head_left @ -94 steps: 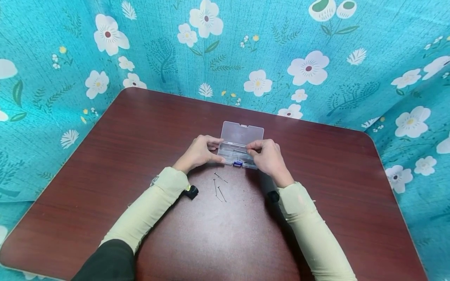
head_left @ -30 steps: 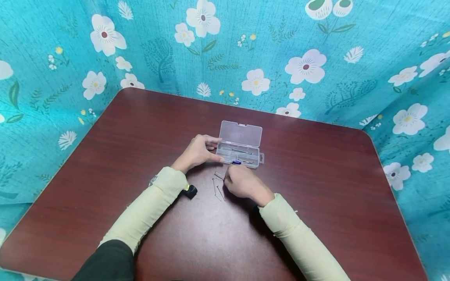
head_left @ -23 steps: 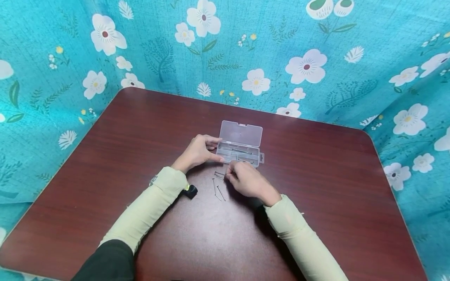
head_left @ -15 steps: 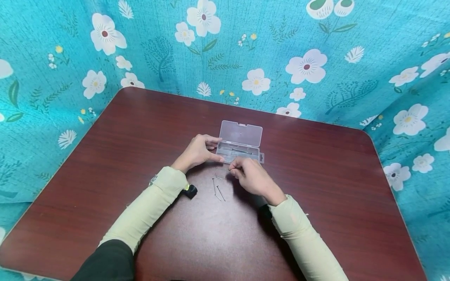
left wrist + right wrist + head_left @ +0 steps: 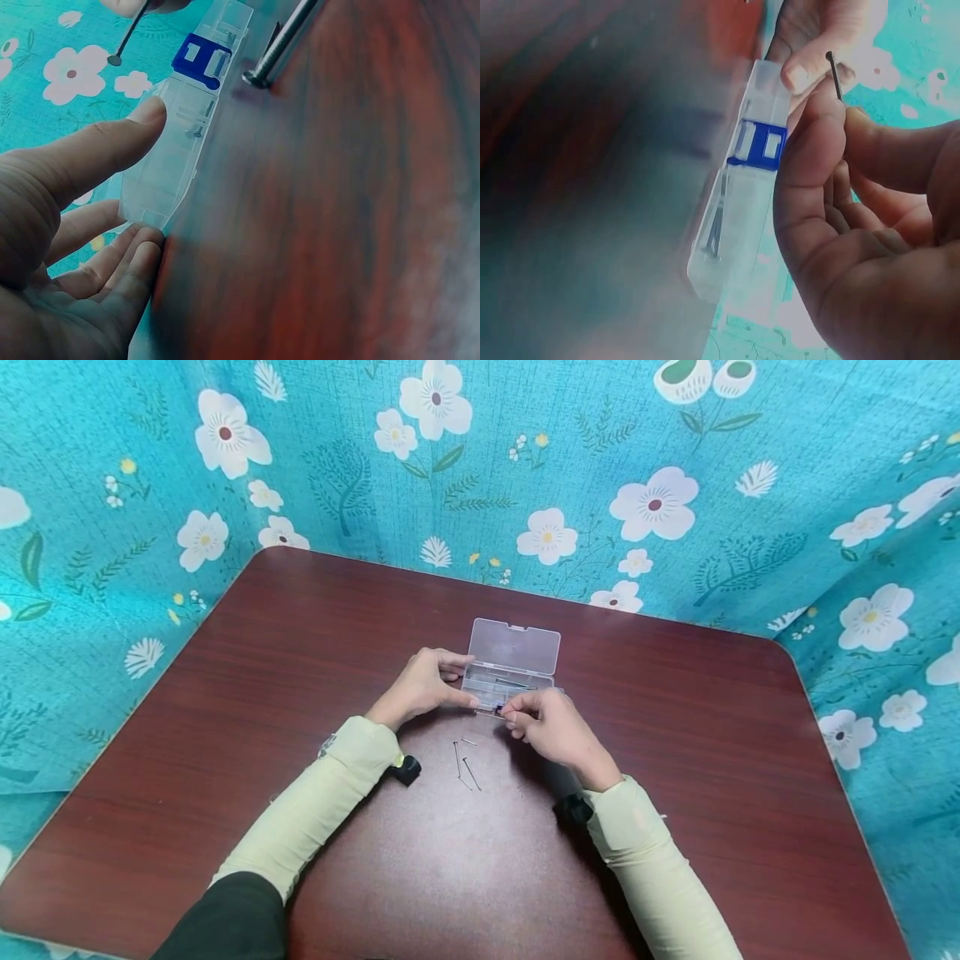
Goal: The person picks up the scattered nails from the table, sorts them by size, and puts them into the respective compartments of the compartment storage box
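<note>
A clear plastic compartment box [image 5: 515, 646] stands with its lid raised. My left hand [image 5: 423, 683] grips its left end, the thumb [image 5: 142, 124] along the front and the fingers at the end wall. My right hand [image 5: 558, 727] pinches a nail [image 5: 835, 76] between thumb and forefinger, over the box's front edge. The nail's head sticks out past the fingertips, toward the left hand. On the box front is a blue latch [image 5: 763, 144]. Nails lie in the back compartment [image 5: 510, 682] and behind the front wall, where a nail [image 5: 718, 217] shows through the plastic.
Several loose nails lie on the table in front of the box, among them a long nail [image 5: 471, 772] and a short one [image 5: 468, 742]. A black camera [image 5: 408, 770] sits at the left wrist. The brown table [image 5: 300, 643] ends at a flowered blue curtain [image 5: 345, 460].
My right hand set a nail in the box, reached to the loose nails and picked one up. It has moved back up and right to the box front. The left hand keeps its hold.
</note>
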A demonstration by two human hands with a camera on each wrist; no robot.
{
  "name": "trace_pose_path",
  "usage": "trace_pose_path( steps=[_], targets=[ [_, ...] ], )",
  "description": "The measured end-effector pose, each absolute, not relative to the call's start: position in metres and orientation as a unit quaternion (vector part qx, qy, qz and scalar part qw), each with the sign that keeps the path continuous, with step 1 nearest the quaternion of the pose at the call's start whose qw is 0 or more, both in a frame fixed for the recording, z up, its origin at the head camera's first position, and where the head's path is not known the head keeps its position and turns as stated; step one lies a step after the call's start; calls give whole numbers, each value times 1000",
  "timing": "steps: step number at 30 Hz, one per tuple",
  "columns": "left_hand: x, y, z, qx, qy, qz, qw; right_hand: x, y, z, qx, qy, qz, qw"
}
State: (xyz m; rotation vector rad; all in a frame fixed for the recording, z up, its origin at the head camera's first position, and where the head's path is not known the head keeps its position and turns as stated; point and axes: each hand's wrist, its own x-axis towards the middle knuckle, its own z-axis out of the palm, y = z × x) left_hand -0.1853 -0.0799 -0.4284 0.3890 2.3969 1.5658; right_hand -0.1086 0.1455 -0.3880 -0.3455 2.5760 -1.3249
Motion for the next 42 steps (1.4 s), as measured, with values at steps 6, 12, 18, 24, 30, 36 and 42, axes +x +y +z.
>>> trace_pose_path(
  steps=[6, 12, 18, 24, 30, 36, 42],
  targets=[
    [-185, -80, -429, 134, 821, 541, 123, -111, 151, -384, -91, 886, -441, 110],
    [-185, -80, -431, 130, 824, 537, 127, -115, 160, -384, -70, 906, -409, 84],
    [-185, -81, -431, 129, 827, 531, 130, -119, 171, -388, -50, 921, -382, 58],
    [-185, -80, -430, 130, 827, 532, 128, -124, 174, -391, -39, 937, -346, 32],
    [-185, -80, -430, 131, 826, 533, 128, -124, 173, -389, -45, 939, -341, 34],
    [-185, -79, -430, 129, 825, 536, 128, -123, 174, -388, -76, 943, -324, 13],
    [-185, -79, -429, 131, 822, 538, 131, -119, 174, -387, -70, 943, -325, 6]
  ],
)
